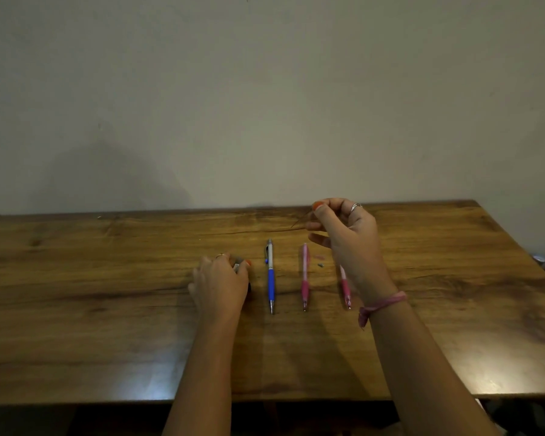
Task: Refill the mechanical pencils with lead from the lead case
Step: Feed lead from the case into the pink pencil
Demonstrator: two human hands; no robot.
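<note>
Three pencils [270, 275] mid-table [107, 309], edges far, hands [343, 243] flanking

3 pencils [270, 275] lying parallel.

A plain room, perhaps a home: wooden desk [107, 309] set against a bare painted wall [265, 105].

L forearm extended fwd, left hand [220, 280] palm-down, low, fingers curled over a small item, not identifiable. R forearm angled up and inward; right hand [343, 237] raised, thumb and index fingertips [319, 205] pinched together, other fingers loosely bent.
</note>
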